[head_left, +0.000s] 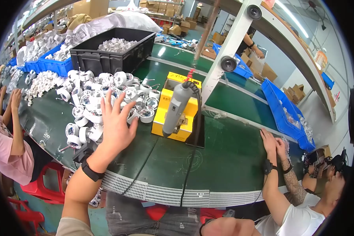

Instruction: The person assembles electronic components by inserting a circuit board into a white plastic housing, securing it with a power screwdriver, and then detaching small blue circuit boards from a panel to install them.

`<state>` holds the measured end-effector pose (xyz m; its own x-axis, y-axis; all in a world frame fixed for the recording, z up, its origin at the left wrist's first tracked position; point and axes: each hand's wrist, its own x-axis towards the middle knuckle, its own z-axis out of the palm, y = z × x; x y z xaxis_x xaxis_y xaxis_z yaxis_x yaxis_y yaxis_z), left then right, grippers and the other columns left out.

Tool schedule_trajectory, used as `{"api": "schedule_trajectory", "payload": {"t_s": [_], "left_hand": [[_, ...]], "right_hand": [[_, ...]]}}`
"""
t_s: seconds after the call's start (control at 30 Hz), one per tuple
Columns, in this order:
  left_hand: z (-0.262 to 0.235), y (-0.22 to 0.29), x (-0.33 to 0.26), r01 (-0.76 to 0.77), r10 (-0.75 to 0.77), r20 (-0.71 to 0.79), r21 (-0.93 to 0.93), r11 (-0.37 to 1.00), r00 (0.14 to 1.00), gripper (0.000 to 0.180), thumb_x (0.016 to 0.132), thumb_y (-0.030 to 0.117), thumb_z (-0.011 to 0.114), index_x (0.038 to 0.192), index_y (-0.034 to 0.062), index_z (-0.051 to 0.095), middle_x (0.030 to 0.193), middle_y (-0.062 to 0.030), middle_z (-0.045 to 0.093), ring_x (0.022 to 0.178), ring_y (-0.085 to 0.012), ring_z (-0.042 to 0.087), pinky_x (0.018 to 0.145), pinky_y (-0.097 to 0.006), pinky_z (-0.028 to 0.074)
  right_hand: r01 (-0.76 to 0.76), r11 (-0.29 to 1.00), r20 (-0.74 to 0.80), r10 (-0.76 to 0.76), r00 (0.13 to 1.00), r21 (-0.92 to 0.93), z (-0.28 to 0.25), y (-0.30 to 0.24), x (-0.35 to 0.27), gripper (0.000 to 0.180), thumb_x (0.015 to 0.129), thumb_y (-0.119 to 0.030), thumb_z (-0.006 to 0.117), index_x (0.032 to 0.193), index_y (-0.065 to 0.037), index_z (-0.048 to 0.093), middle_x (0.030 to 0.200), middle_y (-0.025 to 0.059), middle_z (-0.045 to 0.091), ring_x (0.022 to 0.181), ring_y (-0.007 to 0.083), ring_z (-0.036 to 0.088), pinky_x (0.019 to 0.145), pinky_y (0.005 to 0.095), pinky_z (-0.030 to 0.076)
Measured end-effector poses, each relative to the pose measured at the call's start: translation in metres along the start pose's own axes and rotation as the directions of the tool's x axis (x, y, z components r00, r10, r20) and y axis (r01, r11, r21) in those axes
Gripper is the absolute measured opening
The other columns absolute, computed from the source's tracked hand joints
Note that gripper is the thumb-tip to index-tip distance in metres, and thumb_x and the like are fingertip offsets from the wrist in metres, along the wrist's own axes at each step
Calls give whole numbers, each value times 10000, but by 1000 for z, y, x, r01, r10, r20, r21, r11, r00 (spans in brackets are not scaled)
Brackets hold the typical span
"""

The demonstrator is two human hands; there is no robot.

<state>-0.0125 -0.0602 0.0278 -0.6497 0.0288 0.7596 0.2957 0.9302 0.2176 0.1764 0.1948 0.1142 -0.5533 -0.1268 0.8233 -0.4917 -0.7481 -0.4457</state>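
Left of the yellow box (164,102), your released left hand (119,125) spreads over white parts (91,103); nearer you than the box, your right hand (228,227) blurs; I can't tell its grip.

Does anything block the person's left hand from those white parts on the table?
Nothing visible does. The left hand is spread, open and empty-looking, over the near side of the white parts. The yellow box stands to the right, out of the way. Whether the fingertips touch any part is unclear.
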Motion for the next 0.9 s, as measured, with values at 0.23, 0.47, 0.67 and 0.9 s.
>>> {"api": "schedule_trajectory", "payload": {"t_s": [0.23, 0.47, 0.67, 0.9], "left_hand": [[0, 5, 1, -25, 22, -48, -67, 997, 999, 361, 757, 50, 697, 1111, 90, 639, 1352, -155, 498, 1390, -473, 278, 1135, -627, 198], [3, 10, 3, -57, 47, -76, -141, 988, 996, 317, 754, 37, 703, 1063, 89, 655, 1337, -132, 514, 1387, -461, 289, 1140, -615, 211], [0, 5, -4, -84, 69, -94, -174, 981, 993, 300, 747, 11, 701, 1033, 92, 663, 1283, -110, 554, 1372, -436, 335, 1131, -604, 249], [-3, 23, 1, -247, 198, -184, -302, 921, 963, 286, 728, -37, 677, 992, 76, 668, 1151, -99, 615, 1251, -413, 468, 1052, -538, 374]], "right_hand": [[172, 985, -51, -171, 984, 26, 13, 7, 20, 57, 828, -175, 719, 779, -198, 701, 891, 8, 605, 902, 149, 526, 833, 318, 415], [297, 955, 262, -279, 924, -29, -18, 13, 33, 153, 875, -293, 671, 827, -151, 637, 932, 48, 599, 928, 224, 535, 799, 358, 427], [-84, 893, -226, -20, 974, -442, -95, 68, 73, 229, 983, -67, 469, 785, 4, 558, 747, 53, 578, 706, 135, 540, 640, 285, 446], [-656, 499, -679, 168, 715, -567, -212, 130, 18, 273, 1012, -257, 548, 908, -13, 615, 692, 12, 584, 641, 80, 551, 622, 228, 456]]}}
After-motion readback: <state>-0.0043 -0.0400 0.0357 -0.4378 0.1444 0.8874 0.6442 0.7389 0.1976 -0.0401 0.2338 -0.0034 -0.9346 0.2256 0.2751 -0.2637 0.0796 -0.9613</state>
